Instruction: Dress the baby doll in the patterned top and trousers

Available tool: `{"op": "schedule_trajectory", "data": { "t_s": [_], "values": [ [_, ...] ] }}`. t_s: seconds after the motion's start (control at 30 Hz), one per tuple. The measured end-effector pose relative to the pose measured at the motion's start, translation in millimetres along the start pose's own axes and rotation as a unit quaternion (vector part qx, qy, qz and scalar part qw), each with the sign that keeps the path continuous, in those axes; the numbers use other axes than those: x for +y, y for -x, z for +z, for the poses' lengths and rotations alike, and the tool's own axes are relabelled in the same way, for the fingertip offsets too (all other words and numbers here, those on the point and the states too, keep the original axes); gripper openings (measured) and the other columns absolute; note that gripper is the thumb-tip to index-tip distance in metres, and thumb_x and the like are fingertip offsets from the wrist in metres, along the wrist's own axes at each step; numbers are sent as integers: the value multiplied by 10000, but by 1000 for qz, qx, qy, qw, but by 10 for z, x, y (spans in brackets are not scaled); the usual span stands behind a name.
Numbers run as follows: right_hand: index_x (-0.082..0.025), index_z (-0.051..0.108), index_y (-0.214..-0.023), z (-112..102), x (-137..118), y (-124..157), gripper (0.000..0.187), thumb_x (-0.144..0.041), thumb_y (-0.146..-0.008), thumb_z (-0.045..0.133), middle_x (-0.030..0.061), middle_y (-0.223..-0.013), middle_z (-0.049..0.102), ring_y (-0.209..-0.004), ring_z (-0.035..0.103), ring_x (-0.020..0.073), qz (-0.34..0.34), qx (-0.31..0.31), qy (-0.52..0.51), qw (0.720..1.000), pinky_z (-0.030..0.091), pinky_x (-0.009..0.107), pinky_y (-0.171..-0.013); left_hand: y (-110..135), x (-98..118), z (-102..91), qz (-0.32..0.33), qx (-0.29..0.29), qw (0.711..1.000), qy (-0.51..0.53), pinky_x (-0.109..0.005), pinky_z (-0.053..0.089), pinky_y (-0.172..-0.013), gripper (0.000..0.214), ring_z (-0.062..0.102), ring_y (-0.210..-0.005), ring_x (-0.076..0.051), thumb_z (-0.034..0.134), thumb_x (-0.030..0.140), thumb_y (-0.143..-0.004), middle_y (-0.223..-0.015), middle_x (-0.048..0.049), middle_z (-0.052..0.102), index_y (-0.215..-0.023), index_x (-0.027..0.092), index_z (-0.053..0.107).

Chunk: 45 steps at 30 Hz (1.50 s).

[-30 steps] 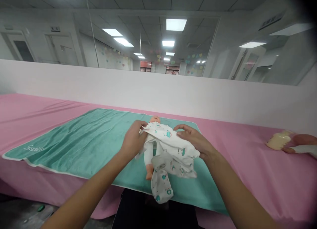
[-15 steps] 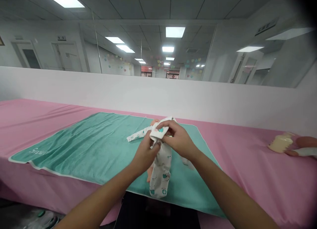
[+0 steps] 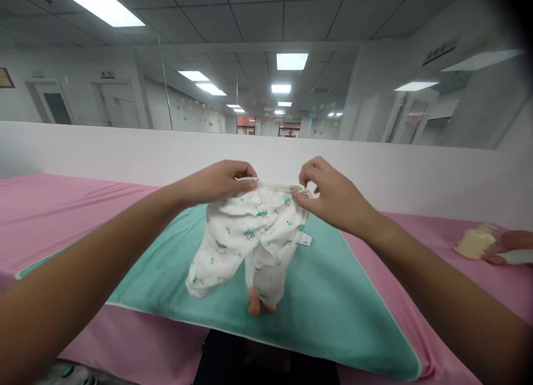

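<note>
A pair of small white baby pants (image 3: 245, 229) with green and pink prints hangs spread by its elastic waistband. My left hand (image 3: 231, 180) pinches the waistband at its left end. At the right end my right hand (image 3: 327, 193) grips the same band between thumb and fingers. Behind the pants a baby doll lies on the green towel (image 3: 333, 279). Only the doll's feet (image 3: 255, 303) and a bit of printed sleeve (image 3: 304, 239) show; the pants and my hands cover the rest of it.
Pink cloth (image 3: 449, 274) covers the table under the towel. A cream bottle (image 3: 474, 241) stands at the far right, beside a reddish-brown round object (image 3: 516, 239) and a white-handled item (image 3: 514, 256). Behind rises a low white wall (image 3: 125, 151) with a mirror above.
Both hands have lifted and moved apart. The bunched white cloth is now opened out into pants held by the waistband, with the legs hanging in front of the doll.
</note>
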State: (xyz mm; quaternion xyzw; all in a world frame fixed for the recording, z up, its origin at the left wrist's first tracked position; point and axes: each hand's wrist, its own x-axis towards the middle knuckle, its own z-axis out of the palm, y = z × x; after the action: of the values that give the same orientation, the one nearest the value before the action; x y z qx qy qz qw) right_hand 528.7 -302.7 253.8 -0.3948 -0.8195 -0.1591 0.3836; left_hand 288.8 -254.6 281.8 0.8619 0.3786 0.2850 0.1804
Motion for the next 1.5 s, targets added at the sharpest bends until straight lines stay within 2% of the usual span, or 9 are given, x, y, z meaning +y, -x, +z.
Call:
{"op": "schedule_trajectory", "data": {
  "t_s": [0.17, 0.33, 0.47, 0.63, 0.77, 0.93, 1.1, 1.33, 1.5],
  "values": [
    [-180, 528, -1004, 122, -298, 8, 203, -178, -802, 512, 84, -1150, 518, -1094, 413, 219, -202, -1, 114, 973, 284, 426, -938, 4, 268, -132, 8, -7, 999, 40, -209, 378, -531, 346, 499, -621, -102, 496, 434, -805, -802, -49, 582, -952, 132, 581],
    [-167, 577, -768, 346, -257, -10, 69, -235, -771, 566, 33, -688, 597, -814, 521, 192, -245, -185, 196, 931, 206, 449, -977, 11, 209, -141, 25, 27, 999, -40, -227, 373, -558, 311, 488, -607, -111, 484, 421, -808, -731, -24, 562, -952, 167, 589],
    [-162, 537, -639, 387, -124, -99, 253, -296, -840, 462, -19, -538, 501, -561, 435, 104, -189, -231, 84, 951, 318, 348, -844, 26, 15, 46, 74, 118, 983, -116, -276, 398, -716, 289, 510, -794, -153, 457, 408, -819, -846, -36, 572, -869, 164, 603],
    [-148, 515, -656, 317, -151, -236, 204, -291, -792, 469, -41, -579, 447, -548, 398, 75, 41, -161, -177, 970, 314, 211, -551, 218, 11, 626, 55, 20, 987, 149, -272, 426, -690, 365, 536, -817, -161, 465, 443, -814, -930, -53, 580, -1018, 151, 546],
    [-146, 480, -663, 319, -143, -235, 172, -290, -727, 549, -47, -594, 445, -514, 401, 61, 157, -180, -391, 889, 282, 176, -455, 331, 48, 920, 3, -89, 940, 330, -277, 430, -682, 340, 558, -774, -167, 599, 409, -731, -836, -54, 592, -925, 131, 567],
    [-149, 519, -821, 390, -66, -26, 235, -277, -677, 654, -24, -681, 520, -552, 469, 63, 201, -252, -594, 737, 360, 170, -491, 308, 32, 866, -21, -13, 909, 416, -199, 358, -537, 202, 473, -583, -85, 627, 287, -694, -689, 6, 538, -793, 127, 554],
    [-147, 584, -987, 517, -252, 260, 389, -365, -678, 676, 57, -907, 600, -801, 561, 137, 179, -412, -550, 704, 462, 237, -681, 301, -102, 796, -50, 22, 918, 392, -169, 293, -451, 128, 385, -496, -58, 616, 205, -660, -585, 37, 450, -670, 131, 512],
    [-118, 628, -968, 804, -216, 778, 357, -398, -748, 607, 45, -870, 613, -819, 550, 138, 127, -467, -538, 690, 442, 254, -748, 643, -491, 994, -48, -434, 854, 283, -206, 389, -536, 172, 475, -574, -113, 714, 207, -566, -654, 3, 571, -690, 131, 621],
    [-92, 608, -1033, 1206, -237, 1474, 464, -407, -696, 662, 97, -895, 617, -829, 577, 171, 264, -272, -752, 539, 432, 301, -783, 1049, -638, 1609, -130, -262, 812, 505, -260, 435, -710, 307, 557, -744, -167, 694, 292, -644, -808, -52, 617, -891, 115, 648]
  ]
}}
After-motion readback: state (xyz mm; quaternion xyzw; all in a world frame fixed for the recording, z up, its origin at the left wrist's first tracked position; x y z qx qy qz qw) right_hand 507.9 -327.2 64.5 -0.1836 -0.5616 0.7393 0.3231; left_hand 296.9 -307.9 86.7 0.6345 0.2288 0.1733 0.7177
